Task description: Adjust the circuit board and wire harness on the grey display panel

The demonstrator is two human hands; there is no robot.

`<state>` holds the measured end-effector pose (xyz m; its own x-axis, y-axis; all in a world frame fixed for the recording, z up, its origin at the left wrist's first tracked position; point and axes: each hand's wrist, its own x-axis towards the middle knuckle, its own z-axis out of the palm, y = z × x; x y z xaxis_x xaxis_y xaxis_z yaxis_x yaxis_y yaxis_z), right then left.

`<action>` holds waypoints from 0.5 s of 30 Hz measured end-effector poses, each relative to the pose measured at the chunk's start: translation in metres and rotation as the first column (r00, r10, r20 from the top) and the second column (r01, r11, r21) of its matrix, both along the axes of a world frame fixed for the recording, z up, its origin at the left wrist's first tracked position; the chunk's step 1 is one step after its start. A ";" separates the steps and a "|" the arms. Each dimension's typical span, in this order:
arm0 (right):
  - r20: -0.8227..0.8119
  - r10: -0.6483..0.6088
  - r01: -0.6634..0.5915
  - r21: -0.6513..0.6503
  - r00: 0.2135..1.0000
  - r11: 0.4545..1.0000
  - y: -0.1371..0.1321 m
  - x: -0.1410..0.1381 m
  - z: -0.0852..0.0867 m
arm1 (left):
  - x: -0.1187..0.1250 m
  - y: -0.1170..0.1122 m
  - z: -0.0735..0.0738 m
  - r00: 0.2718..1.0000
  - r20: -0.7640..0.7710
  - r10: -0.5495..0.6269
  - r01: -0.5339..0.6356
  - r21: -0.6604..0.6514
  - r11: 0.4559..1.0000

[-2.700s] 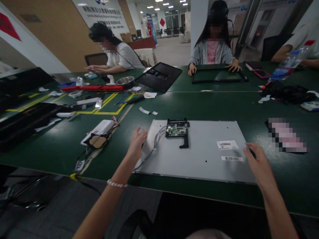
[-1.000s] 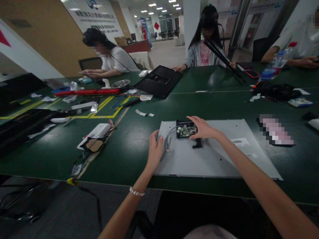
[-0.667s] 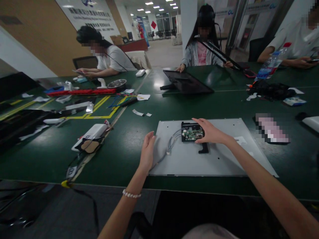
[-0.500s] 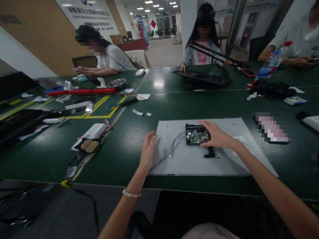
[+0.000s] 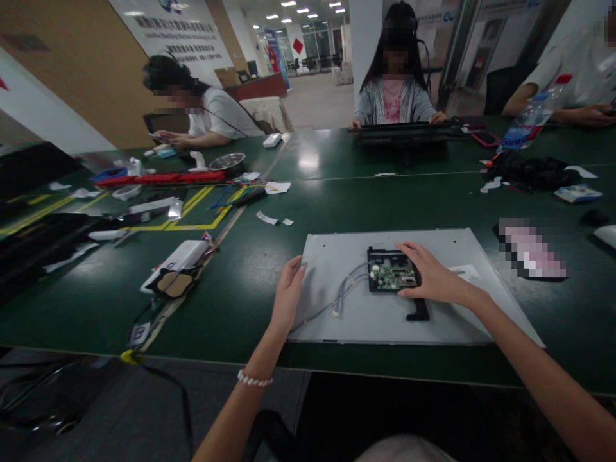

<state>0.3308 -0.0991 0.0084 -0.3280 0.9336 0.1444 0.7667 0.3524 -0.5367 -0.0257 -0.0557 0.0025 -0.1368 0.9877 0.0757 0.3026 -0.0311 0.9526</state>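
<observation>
A flat light-grey panel lies on the green table in front of me. On it is a green circuit board in a black plastic bracket, whose hooked arm sticks out towards me. My right hand grips the board's bracket from the right, thumb on the near side and fingers on the far side. Grey cables run from the board's left side towards the panel's left edge. At that edge stands my left hand, fingers stretched out and the thumb a little apart; it seems to touch the rim.
A white battery-like pack with wires lies to the left. A phone is right of the panel. Farther back are a metal bowl, bottles and a black bundle. Several people sit around the table.
My right hand and the board have shifted slightly right and towards me over the panel. My left hand stays at the edge. Across the table, a person has lowered a black frame onto a dark screen.
</observation>
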 end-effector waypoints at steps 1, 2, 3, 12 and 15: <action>0.002 -0.001 0.001 -0.008 1.000 1.000 -0.001 0.000 0.000 | 0.000 0.000 -0.001 1.000 -0.027 -0.007 0.007 0.000 1.000; 0.003 -0.002 0.002 -0.017 1.000 1.000 -0.002 0.001 0.000 | 0.000 0.000 -0.001 0.999 -0.053 -0.012 0.012 0.000 1.000; 0.004 -0.003 0.003 -0.027 1.000 1.000 -0.003 0.001 0.000 | -0.001 0.000 -0.002 0.997 -0.078 -0.017 0.017 0.000 1.000; 0.005 -0.008 0.008 -0.043 1.000 0.999 -0.004 0.008 0.007 | 0.004 -0.002 0.006 0.972 -0.223 -0.078 0.084 0.018 0.996; -0.081 -0.023 0.021 -0.025 0.996 0.999 0.009 0.015 0.010 | 0.006 -0.003 0.008 0.969 -0.230 -0.086 0.092 0.013 0.996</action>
